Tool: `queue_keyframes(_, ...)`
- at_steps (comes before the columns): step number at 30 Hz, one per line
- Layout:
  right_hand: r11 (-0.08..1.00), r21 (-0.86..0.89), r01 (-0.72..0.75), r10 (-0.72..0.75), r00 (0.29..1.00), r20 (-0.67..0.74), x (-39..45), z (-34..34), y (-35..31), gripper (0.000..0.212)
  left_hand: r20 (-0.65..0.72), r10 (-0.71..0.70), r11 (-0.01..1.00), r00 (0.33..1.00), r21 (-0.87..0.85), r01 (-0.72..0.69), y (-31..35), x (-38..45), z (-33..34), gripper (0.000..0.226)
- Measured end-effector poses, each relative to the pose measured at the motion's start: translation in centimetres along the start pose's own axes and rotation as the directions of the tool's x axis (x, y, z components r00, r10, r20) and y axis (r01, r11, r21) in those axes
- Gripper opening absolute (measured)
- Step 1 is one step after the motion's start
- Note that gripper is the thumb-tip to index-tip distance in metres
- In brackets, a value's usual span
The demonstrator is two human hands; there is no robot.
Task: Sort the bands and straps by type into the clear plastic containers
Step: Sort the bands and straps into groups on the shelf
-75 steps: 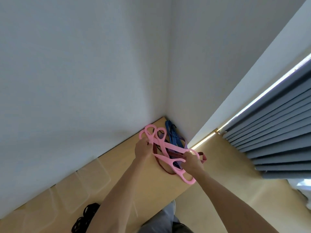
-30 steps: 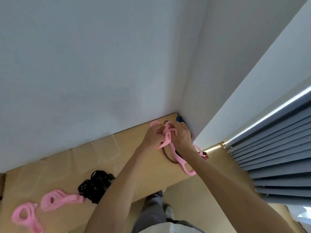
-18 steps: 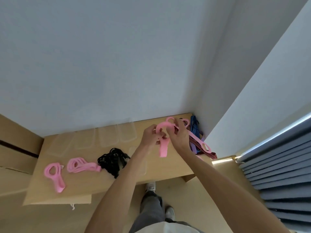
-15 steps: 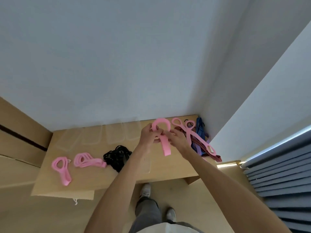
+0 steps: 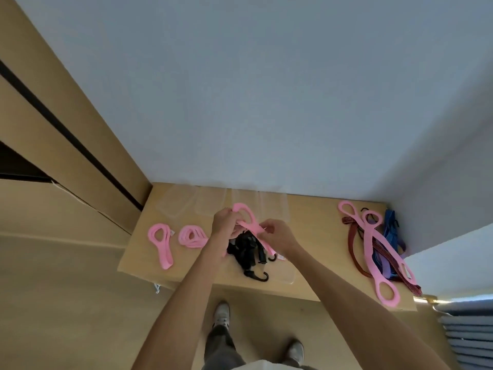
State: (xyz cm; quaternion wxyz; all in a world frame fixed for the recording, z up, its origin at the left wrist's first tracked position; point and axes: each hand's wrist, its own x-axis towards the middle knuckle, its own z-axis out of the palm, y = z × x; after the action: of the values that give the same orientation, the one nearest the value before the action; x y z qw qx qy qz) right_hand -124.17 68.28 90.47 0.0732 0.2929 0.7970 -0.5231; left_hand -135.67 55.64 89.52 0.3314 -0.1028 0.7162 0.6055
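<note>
Scanning the bench: the wooden table (image 5: 314,287) fills the lower middle, pushed against the wall, and everything sits on it.
Unsorted heap: at 3 o'clock of the hands, well apart, a long pink strap (image 5: 373,252) lies across the red bungee cords (image 5: 353,252) and blue cords (image 5: 390,225). Plenty left over there!
Clear containers: a row of clear plastic containers (image 5: 173,206) along the wall at 12 o'clock looks bare, though their transparency makes that hard to judge; another clear tray (image 5: 289,276) sits at the front edge.
Black bungee bundle: black hooked cords (image 5: 246,253) lie at 6 o'clock just under the hands, seemingly in or over the front tray; I cannot tell which.
Folded pinks: two coiled pink bands at 9 o'clock, far band (image 5: 161,244) and near band (image 5: 190,236), lie on the bare table.
Hands: left hand (image 5: 225,225) has fingers curled on the looped end of the pink band in hand (image 5: 246,217); right hand (image 5: 277,235) pinches its tail. It is held above the table, being folded.
Progress: early to middle, by my read. Types are grouped, but boxing them up mostly remains.
</note>
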Motion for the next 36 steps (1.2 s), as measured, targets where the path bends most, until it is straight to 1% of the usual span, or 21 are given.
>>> queue_keyframes(3,0.999,-0.045,0.0,0.002,0.999,0.042,2.7,5.0,-2.2,0.027,-0.064,-0.025,0.995,0.998,0.096,0.031,0.0,2.8,-5.7,0.029)
queue_keyframes(6,0.993,-0.115,0.004,0.012,0.99,0.138,5.7,10.2,-4.2,0.033,-0.114,-0.036,0.981,0.993,0.187,0.057,-0.4,5.7,-11.6,0.035)
queue_keyframes(9,0.986,-0.168,-0.011,0.046,0.977,0.207,8.8,15.5,-5.8,0.037,-0.162,-0.045,0.975,0.986,0.209,0.079,-1.3,8.3,-16.8,0.039)
queue_keyframes(11,0.983,-0.181,-0.033,0.073,0.973,0.219,10.5,19.0,-6.5,0.038,-0.212,-0.071,0.976,0.975,0.186,0.111,-2.1,9.7,-19.9,0.038)
queue_keyframes(14,0.977,-0.204,-0.06,0.11,0.963,0.246,12.3,23.5,-7.3,0.044,-0.252,-0.066,0.967,0.966,0.223,0.125,-3.1,11.7,-24.0,0.031)
queue_keyframes(16,0.975,-0.219,-0.048,0.107,0.957,0.268,13.2,26.0,-7.6,0.041,-0.288,-0.053,0.96,0.956,0.249,0.128,-3.7,12.8,-26.1,0.026)
queue_keyframes(17,0.973,-0.23,-0.031,0.093,0.96,0.264,13.5,27.1,-7.8,0.039,-0.308,-0.042,0.959,0.95,0.253,0.124,-4.0,13.2,-26.8,0.025)
queue_keyframes(21,0.964,-0.265,0.003,0.055,0.976,0.211,14.2,30.3,-7.7,0.031,-0.35,-0.023,0.956,0.936,0.265,0.123,-5.2,14.7,-28.2,0.03)
queue_keyframes(26,0.948,-0.318,0.031,0.051,0.968,0.248,15.1,31.9,-7.2,0.033,-0.359,-0.007,0.938,0.933,0.321,0.13,-6.3,16.1,-28.9,0.029)
queue_keyframes(30,0.918,-0.39,0.074,0.064,0.942,0.329,15.7,31.9,-7.1,0.039,-0.356,-0.014,0.912,0.935,0.38,0.158,-6.8,16.5,-28.9,0.022)
queue_keyframes(33,0.909,-0.405,0.096,0.034,0.953,0.301,15.1,31.2,-7.3,0.038,-0.365,0.06,0.861,0.929,0.49,0.136,-6.6,16.1,-28.4,0.027)
queue_keyframes(36,0.906,-0.391,0.16,-0.07,0.97,0.234,14.4,29.2,-8.3,0.036,-0.342,0.145,0.836,0.929,0.544,0.07,-5.3,15.6,-26.9,0.039)
